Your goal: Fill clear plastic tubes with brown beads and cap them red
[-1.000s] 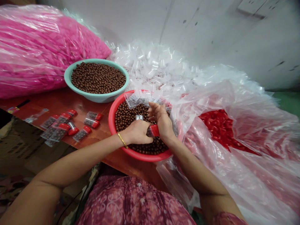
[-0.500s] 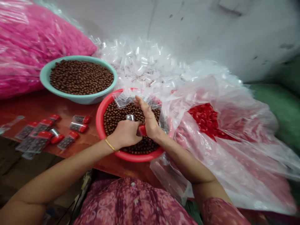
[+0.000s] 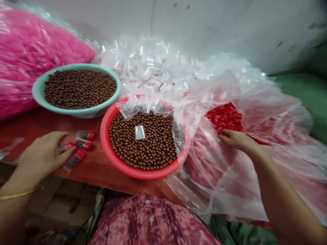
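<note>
A red bowl (image 3: 112, 158) full of small brown balls sits at the table's front edge; a small clear tube (image 3: 139, 132) lies on the balls. My left hand (image 3: 42, 156) lies flat, fingers spread, over the filled red-capped tubes (image 3: 84, 143) on the red table, left of the bowl. My right hand (image 3: 236, 140) reaches into the big clear plastic bag (image 3: 255, 163), its fingertips at the heap of red caps (image 3: 224, 115); whether it holds any cap is hidden.
A teal bowl (image 3: 38, 90) of brown balls stands at the back left. Behind it lies a large pink-filled bag (image 3: 30, 58). A heap of clear empty tubes (image 3: 153, 64) fills the back centre. A grey wall rises behind.
Both hands left the red bowl. The left hand carried the filled tube to the pile on the left; the right hand moved into the bag of red caps. The camera swung right.
</note>
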The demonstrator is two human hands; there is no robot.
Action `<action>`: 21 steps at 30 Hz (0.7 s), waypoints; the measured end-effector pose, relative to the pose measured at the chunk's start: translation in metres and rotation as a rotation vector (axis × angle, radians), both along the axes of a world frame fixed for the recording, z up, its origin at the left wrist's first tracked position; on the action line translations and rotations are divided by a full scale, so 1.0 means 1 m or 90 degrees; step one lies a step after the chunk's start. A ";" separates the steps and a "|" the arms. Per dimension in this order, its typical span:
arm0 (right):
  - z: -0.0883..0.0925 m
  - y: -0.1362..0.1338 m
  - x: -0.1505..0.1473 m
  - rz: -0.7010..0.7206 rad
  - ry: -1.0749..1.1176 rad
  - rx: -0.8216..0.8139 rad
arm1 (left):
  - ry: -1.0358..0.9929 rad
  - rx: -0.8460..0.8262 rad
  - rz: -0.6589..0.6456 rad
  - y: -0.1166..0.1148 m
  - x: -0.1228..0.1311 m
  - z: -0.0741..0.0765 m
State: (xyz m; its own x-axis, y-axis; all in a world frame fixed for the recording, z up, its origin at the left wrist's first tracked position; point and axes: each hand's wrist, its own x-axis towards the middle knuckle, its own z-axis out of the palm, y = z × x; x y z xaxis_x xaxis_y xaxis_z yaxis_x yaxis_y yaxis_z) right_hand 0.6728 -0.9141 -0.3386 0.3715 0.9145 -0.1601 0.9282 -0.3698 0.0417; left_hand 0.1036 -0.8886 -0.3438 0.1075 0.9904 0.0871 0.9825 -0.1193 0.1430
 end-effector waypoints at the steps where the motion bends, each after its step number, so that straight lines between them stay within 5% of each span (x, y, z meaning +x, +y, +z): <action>1: -0.005 -0.001 -0.001 0.013 0.008 -0.001 | 0.008 0.045 -0.018 -0.001 0.013 0.005; 4: -0.013 -0.003 -0.009 0.036 -0.017 -0.001 | 0.019 0.143 -0.195 0.005 0.070 0.017; 7: -0.018 -0.006 -0.010 0.042 -0.040 0.008 | 0.102 0.122 -0.374 0.021 0.121 0.015; 12: -0.024 -0.017 0.000 0.027 0.022 0.079 | 0.213 0.113 -0.668 0.049 0.153 0.004; 14: -0.025 -0.021 0.000 0.034 0.035 0.115 | 0.241 0.052 -0.679 0.054 0.154 0.006; 18: -0.021 -0.025 -0.002 -0.038 -0.003 0.194 | 0.259 -0.095 -0.512 0.049 0.158 0.018; 21: -0.017 -0.024 0.001 -0.119 -0.001 0.162 | 0.245 -0.133 -0.464 0.044 0.171 0.017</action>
